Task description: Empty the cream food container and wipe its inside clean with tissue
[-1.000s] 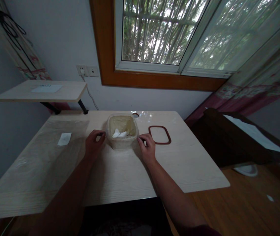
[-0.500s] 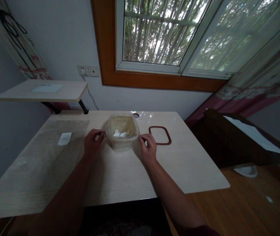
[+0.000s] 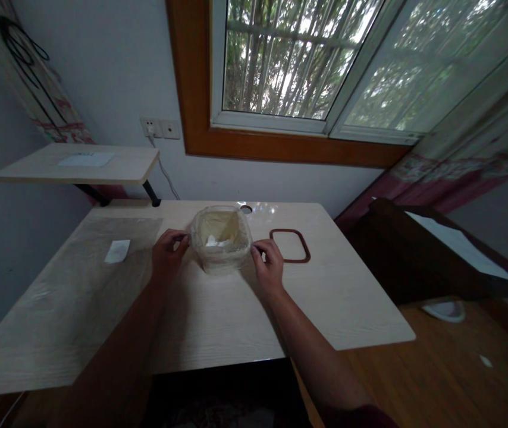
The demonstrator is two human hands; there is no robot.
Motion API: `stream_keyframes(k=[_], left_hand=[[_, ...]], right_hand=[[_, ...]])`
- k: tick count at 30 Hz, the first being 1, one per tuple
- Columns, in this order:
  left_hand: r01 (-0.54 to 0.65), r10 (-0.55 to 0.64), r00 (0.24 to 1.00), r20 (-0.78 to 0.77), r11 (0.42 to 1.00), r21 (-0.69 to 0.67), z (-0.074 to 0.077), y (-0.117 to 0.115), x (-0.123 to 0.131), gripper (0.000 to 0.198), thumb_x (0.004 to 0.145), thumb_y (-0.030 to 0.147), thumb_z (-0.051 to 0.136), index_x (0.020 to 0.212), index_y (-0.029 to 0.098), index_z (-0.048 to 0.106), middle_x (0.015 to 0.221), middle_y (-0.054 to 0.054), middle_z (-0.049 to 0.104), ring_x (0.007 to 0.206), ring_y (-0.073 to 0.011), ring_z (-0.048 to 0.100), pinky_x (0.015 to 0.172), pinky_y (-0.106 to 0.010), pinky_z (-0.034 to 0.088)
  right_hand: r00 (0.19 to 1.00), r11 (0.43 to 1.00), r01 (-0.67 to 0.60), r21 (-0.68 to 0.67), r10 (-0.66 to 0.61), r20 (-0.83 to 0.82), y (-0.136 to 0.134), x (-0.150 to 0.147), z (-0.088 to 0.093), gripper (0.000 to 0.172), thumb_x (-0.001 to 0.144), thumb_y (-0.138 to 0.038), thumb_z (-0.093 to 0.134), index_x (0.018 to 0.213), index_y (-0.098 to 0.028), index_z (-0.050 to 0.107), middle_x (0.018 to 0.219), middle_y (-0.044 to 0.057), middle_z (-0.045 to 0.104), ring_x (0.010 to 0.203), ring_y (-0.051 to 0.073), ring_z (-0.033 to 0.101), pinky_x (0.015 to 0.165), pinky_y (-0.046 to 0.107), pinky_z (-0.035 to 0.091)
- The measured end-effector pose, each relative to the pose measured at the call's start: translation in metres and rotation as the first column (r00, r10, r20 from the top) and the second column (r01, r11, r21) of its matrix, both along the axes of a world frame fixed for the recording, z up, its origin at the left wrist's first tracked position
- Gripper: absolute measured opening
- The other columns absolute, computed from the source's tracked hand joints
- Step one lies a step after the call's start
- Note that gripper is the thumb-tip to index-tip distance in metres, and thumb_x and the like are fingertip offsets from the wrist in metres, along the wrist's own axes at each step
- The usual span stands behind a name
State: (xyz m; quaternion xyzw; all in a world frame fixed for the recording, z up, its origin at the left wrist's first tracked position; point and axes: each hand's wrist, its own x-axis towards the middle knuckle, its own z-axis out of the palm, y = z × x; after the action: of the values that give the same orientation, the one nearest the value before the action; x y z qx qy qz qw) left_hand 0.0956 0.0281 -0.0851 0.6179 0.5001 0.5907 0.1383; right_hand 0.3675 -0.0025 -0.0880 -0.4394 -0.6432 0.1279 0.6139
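Observation:
A small square trash bin (image 3: 225, 261) stands on the table in front of me, lined with a thin translucent bag (image 3: 200, 233) folded over its rim. Crumpled white tissue (image 3: 215, 241) lies inside. At the bin's left side my left hand (image 3: 170, 251) pinches the edge of the bag between thumb and forefinger. My right hand (image 3: 268, 261) pinches the bag at the right side in the same way. Just right of that hand, a brown rounded-square ring (image 3: 306, 249) lies flat on the tabletop.
The pale wooden table (image 3: 218, 324) has a clear plastic sheet (image 3: 71, 297) at its left, with a small white paper (image 3: 117, 251) on it. A raised shelf (image 3: 75, 169) stands at the back left. Dark furniture (image 3: 397, 255) borders the right side, below the window.
Both hands stay at the bag's sides with almost no shift. The bag's edge around the rim has settled slightly closer to the bin.

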Motion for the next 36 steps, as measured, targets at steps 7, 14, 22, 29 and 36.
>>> stream_keyframes(k=[7,14,22,29,36], left_hand=[[-0.013,0.016,0.997,0.080,0.999,-0.038,0.008,0.002,0.003,0.011,0.086,0.031,0.070,0.086,0.020,0.071,0.084,-0.002,0.069,0.077,-0.0149,0.065,0.071,-0.026,0.053],[-0.002,0.020,0.990,0.139,0.991,-0.131,0.015,0.002,0.002,0.013,0.083,0.033,0.070,0.086,0.020,0.071,0.080,-0.001,0.069,0.072,-0.0145,0.065,0.069,-0.026,0.054],[0.178,-0.108,0.968,0.225,0.930,-0.322,0.020,-0.001,-0.015,0.021,0.077,0.037,0.073,0.085,0.018,0.073,0.076,-0.002,0.073,0.070,-0.0166,0.068,0.069,-0.028,0.055],[0.231,-0.145,0.957,0.252,0.904,-0.360,0.015,-0.016,-0.020,0.031,0.080,0.044,0.075,0.094,0.017,0.070,0.086,-0.005,0.074,0.076,-0.0173,0.070,0.075,-0.030,0.057],[0.327,-0.270,0.941,0.204,0.879,-0.346,0.008,-0.038,-0.014,0.054,0.071,0.042,0.084,0.115,0.020,0.061,0.108,-0.007,0.073,0.084,-0.0200,0.071,0.082,-0.038,0.058]], right_hand=[[0.997,1.000,-0.012,-0.003,0.012,-0.073,0.003,-0.001,0.011,0.010,0.096,-0.030,0.064,0.090,-0.025,0.070,0.084,0.003,0.065,0.081,0.021,0.060,0.070,0.035,0.049],[0.992,0.998,-0.059,-0.039,0.054,-0.116,0.001,-0.003,0.016,0.010,0.096,-0.029,0.065,0.089,-0.024,0.069,0.084,0.002,0.062,0.081,0.020,0.058,0.071,0.035,0.047],[0.987,0.983,-0.149,-0.103,0.141,-0.080,-0.002,0.007,0.019,0.011,0.094,-0.030,0.068,0.085,-0.023,0.069,0.081,0.001,0.061,0.078,0.019,0.057,0.071,0.033,0.045],[0.983,0.981,-0.144,-0.129,0.127,-0.131,-0.008,0.011,0.010,0.008,0.092,-0.029,0.070,0.086,-0.024,0.070,0.083,0.001,0.063,0.082,0.019,0.058,0.074,0.033,0.046],[0.975,0.962,-0.203,-0.183,0.181,-0.131,-0.010,0.014,0.007,0.010,0.090,-0.030,0.073,0.098,-0.025,0.074,0.090,0.002,0.066,0.083,0.019,0.061,0.073,0.033,0.048]])
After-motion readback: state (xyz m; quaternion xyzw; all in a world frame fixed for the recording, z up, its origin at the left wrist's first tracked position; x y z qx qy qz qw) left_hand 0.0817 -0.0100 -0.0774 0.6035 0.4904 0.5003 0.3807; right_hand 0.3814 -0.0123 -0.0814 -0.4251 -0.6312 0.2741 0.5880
